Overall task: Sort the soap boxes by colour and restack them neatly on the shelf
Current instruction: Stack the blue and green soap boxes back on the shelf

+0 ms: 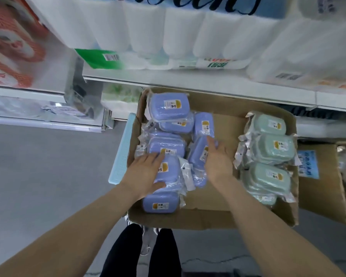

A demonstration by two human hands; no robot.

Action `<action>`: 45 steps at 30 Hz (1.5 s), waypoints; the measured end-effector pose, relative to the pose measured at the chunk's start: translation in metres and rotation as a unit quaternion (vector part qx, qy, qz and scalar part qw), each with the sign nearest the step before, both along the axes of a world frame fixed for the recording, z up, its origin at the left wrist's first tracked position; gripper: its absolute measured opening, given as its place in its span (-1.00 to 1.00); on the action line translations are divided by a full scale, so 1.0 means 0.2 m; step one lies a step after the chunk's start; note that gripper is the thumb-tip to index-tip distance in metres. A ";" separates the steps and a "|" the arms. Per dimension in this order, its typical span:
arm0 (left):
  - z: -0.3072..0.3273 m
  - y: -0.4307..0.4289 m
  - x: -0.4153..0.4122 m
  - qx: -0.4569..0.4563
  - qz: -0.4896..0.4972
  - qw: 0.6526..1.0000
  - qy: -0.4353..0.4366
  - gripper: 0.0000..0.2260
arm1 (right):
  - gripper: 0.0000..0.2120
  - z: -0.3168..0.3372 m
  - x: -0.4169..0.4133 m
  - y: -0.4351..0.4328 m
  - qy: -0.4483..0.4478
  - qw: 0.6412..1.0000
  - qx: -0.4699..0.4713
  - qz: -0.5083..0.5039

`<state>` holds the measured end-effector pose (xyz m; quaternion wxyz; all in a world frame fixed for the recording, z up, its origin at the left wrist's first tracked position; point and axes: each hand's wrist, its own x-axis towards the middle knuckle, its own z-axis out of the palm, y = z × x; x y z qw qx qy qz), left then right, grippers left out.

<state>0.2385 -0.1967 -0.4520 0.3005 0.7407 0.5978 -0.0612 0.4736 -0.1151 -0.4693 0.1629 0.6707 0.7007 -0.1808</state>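
A cardboard box (226, 108) lies open below the shelf. Several blue soap boxes (169, 104) in clear wrap are piled in its left half. Three green soap boxes (275, 149) stand in a row along its right side. My left hand (143, 174) rests flat on a blue soap box (169, 172) near the front of the pile, thumb against its near edge. My right hand (218, 158) touches the side of a tilted blue soap box (198, 156) with relaxed, fairly straight fingers.
White shelf edge (208, 84) runs above the box, loaded with toilet paper packs (178, 37). A light blue flat item (121, 150) leans at the box's left side. Another cardboard carton (324, 180) sits to the right. Grey floor lies to the left.
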 end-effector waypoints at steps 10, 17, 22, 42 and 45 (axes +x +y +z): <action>0.00 0.03 -0.03 0.100 -0.136 0.985 -0.028 -0.20 | -0.39 -0.12 0.03 0.01 0.059 0.996 -0.067 -0.019; 0.04 0.13 -0.01 0.132 -0.240 0.962 0.007 -0.19 | 0.02 -0.14 0.11 -0.06 0.133 0.973 -0.090 -0.163; 0.03 0.06 0.01 0.172 -0.094 0.980 -0.014 -0.22 | -0.09 -0.17 0.10 -0.10 0.111 0.965 -0.134 -0.194; 0.11 0.01 0.35 -0.119 0.332 0.936 -0.016 0.14 | -0.10 0.21 0.13 -0.25 0.155 0.984 0.016 -0.082; 0.22 -0.05 0.29 -0.087 0.322 0.942 -0.028 0.09 | -0.11 0.32 0.14 -0.24 0.168 0.983 0.038 -0.065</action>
